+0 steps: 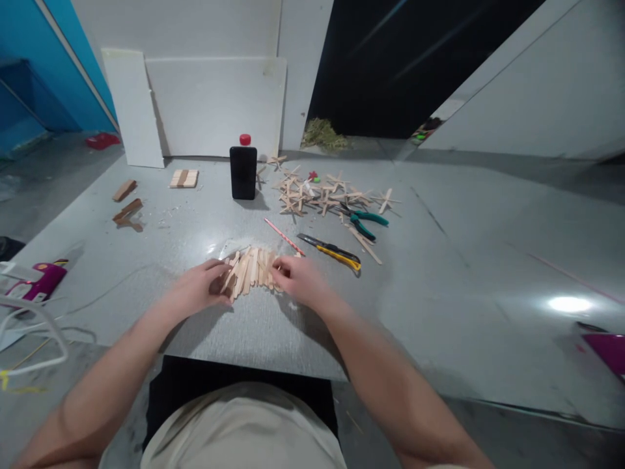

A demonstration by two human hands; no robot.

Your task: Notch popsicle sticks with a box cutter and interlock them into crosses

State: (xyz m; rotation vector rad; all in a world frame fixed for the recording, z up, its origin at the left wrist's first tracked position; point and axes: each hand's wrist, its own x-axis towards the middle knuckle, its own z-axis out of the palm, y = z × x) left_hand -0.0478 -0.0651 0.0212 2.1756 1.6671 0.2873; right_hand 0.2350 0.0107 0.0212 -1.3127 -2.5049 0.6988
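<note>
A loose bundle of wooden craft sticks [252,268] lies on the grey table in front of me, its sticks roughly side by side. My left hand [198,286] curls round the left end of the bundle, fingers at its far side and thumb at the near side. At the right end, my right hand [297,277] is closed with thumb and fingers pressed together on some of the sticks, hiding part of them. Just beyond the right hand lie a red-and-white patterned pencil [284,236] and a yellow-and-black utility knife [332,253].
Behind the knife are green-handled pliers [364,220] and a heap of crossed craft sticks [322,195]. A black phone [243,172] stands against a red-capped bottle [245,139]. A banded stick bundle [184,178] sits back left. A purple glue gun [43,281] is at the left edge.
</note>
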